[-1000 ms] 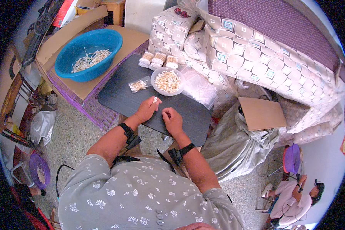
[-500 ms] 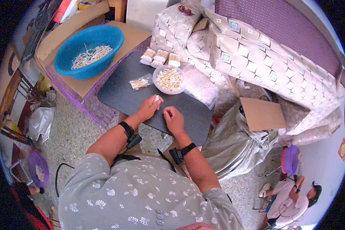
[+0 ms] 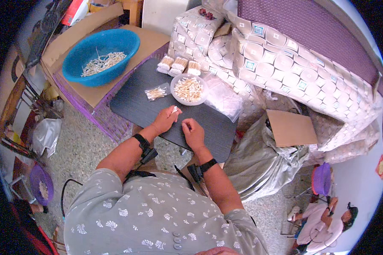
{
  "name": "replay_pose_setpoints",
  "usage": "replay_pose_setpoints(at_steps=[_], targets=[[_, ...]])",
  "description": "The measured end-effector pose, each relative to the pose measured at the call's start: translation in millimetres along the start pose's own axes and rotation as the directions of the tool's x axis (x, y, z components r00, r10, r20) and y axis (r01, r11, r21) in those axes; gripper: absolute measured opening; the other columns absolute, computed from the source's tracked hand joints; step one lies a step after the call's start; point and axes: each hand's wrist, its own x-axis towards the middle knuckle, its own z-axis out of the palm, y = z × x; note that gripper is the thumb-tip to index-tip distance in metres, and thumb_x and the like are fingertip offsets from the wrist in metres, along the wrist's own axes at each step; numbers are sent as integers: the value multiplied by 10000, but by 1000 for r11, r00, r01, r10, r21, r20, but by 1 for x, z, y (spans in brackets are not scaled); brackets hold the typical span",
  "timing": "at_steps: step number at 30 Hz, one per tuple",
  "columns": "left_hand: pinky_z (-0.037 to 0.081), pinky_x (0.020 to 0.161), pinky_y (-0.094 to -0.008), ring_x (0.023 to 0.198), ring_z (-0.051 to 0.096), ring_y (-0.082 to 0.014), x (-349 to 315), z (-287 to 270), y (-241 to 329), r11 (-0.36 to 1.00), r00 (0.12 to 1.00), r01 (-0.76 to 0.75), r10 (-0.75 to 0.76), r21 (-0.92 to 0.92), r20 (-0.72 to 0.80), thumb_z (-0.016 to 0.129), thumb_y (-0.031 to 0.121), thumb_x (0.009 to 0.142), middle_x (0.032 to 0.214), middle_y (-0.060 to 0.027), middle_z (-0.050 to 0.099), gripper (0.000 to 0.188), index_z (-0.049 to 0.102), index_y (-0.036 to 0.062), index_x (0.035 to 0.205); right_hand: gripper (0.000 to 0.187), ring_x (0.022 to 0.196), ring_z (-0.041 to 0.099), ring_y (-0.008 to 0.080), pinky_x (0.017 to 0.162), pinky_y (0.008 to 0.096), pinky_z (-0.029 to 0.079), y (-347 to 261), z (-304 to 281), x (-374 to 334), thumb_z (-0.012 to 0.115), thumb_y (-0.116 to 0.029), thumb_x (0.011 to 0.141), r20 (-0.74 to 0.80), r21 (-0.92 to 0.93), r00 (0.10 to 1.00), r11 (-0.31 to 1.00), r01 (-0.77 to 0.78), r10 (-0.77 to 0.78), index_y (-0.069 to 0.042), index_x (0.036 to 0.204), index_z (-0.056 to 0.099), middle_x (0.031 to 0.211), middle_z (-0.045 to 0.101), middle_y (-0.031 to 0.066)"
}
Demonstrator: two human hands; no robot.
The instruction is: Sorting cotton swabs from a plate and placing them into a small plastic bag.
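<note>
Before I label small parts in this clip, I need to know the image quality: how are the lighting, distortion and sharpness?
Head view: even, soft daylight, no hard shadows or glare on the dark board; strong fisheye bending with a black rim, so the blue basin and sofa cushions curve; centre fairly sharp, yet the small pale thing at the left hand is too tiny to resolve; right hand lies beside it.

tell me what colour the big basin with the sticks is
Blue basin, seen clearly in the head view.

Bare dark board [image 3: 132, 102] left of both hands; white bowl [image 3: 189, 89] and small bag [image 3: 156, 93] just beyond.
</note>
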Motion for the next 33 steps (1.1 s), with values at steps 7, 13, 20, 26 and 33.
replay_pose_setpoints(at_steps=[7,13,20,26,33], targets=[[447,595,-310,616,526,-135,1,2,-4,1000,1000,-13,13,13,14,451,238,969,679,-23,558,220,592,74,1003,129,790,653,293,704,372,507,-2,-2,-1,616,-181,870,-19,10,1000,1000,15,-15,-67,930,623,885,660,120],[447,599,-312,615,526,-138,1,3,-5,999,1000,-8,8,33,9,446,240,974,673,-22,555,222,592,77,1003,130,787,652,295,699,376,506,-5,-4,-2,619,-185,868,-21,18,1000,1000,20,-19,-68,923,621,886,660,120],[451,603,-319,623,540,-146,1,2,1,997,1000,-1,0,77,11,448,262,980,669,-26,559,229,590,84,1009,121,715,644,221,656,326,502,4,1,0,637,-155,853,-49,-2,997,998,56,-56,-53,917,622,814,652,98],[455,601,-316,631,543,-141,0,0,-2,999,1000,15,-16,43,24,451,249,979,680,-25,565,221,590,83,1018,122,716,642,224,662,324,501,-1,1,0,637,-157,855,-49,7,998,999,33,-33,-51,916,626,812,652,103],[454,603,-309,638,533,-127,0,0,-5,1000,1000,10,-11,24,15,451,214,974,691,-20,562,200,592,81,1025,144,823,648,296,727,378,502,-2,0,1,609,-184,869,-2,-8,1000,1000,21,-21,-55,932,625,906,657,125]])
